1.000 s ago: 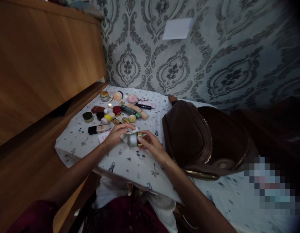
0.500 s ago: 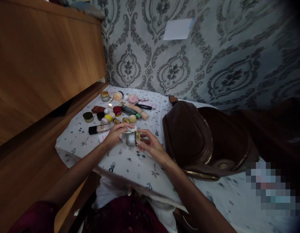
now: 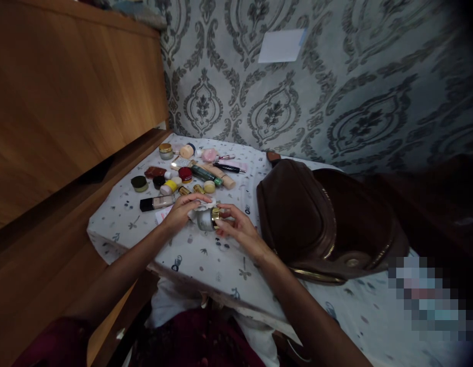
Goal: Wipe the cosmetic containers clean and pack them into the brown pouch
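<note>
A glass cosmetic jar (image 3: 204,221) with a gold lid lies on its side between my hands, just above the patterned cloth. My right hand (image 3: 238,227) grips it by the lid, thumb below and fingers above. A crumpled white wipe (image 3: 206,205) is pinched in my left hand (image 3: 181,211) and lies against the top and left of the jar. The fingertips of my left hand are partly covered by the wipe. Close behind the left hand is a foundation bottle (image 3: 159,203) with a black cap, on its side.
Several cosmetics, among them a green tube (image 3: 206,175), a red-lidded jar (image 3: 185,175) and a black pen-like item (image 3: 229,167), crowd the cloth (image 3: 205,265) toward the wall. A brown leather bag (image 3: 297,204) stands at right. A wooden cabinet (image 3: 79,92) borders the left.
The jar has turned slightly in my right hand and its gold lid has shifted a little to the left. My left hand with the wipe has hardly moved.
</note>
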Demonstrator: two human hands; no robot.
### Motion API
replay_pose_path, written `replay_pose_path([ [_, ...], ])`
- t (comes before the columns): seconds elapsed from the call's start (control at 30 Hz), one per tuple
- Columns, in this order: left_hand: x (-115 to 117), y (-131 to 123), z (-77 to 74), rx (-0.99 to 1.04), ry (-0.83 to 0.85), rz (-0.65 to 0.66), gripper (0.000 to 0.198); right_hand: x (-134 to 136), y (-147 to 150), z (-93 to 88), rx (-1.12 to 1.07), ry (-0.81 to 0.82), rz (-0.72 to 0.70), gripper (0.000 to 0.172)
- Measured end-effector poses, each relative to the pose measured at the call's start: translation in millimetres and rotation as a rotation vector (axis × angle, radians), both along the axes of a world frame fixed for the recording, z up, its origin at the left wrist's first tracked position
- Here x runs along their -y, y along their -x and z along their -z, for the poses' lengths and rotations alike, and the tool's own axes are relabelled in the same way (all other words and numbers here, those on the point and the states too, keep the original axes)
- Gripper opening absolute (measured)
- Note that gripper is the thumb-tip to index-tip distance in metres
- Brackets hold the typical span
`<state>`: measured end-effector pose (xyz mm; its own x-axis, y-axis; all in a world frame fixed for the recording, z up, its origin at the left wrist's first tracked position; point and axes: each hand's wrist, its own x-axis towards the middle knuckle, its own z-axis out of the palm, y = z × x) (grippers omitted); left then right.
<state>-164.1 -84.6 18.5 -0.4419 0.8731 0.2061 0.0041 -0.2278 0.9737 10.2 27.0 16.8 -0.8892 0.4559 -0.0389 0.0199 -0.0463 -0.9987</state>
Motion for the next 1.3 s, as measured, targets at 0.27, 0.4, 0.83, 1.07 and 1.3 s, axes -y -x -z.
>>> replay_pose_path([
  [0.27, 1, -3, -5.4, 0.021, 0.008, -0.030, 0.020, 0, 0, 0.7, -0.007, 0.013, 0.030, 0.063],
  [0.4, 1, -3, -6.6, -0.010, 0.013, -0.047, 0.020, 0, 2, 3.4, -0.033, -0.001, 0.019, 0.059],
  [0.83, 3, 0, -2.4, -0.216, -0.054, 0.035, 0.022, 1, 7, 9.9, 0.060, -0.136, 0.160, 0.048],
  [1.07, 3, 1, -1.1, -0.220, -0.045, 0.022, 0.023, 2, 4, 4.0, 0.011, -0.058, 0.108, 0.071],
  [1.3, 2, 0, -3.8, -0.169, -0.022, -0.017, 0.020, 1, 5, 8.0, -0.010, -0.097, 0.040, 0.052],
])
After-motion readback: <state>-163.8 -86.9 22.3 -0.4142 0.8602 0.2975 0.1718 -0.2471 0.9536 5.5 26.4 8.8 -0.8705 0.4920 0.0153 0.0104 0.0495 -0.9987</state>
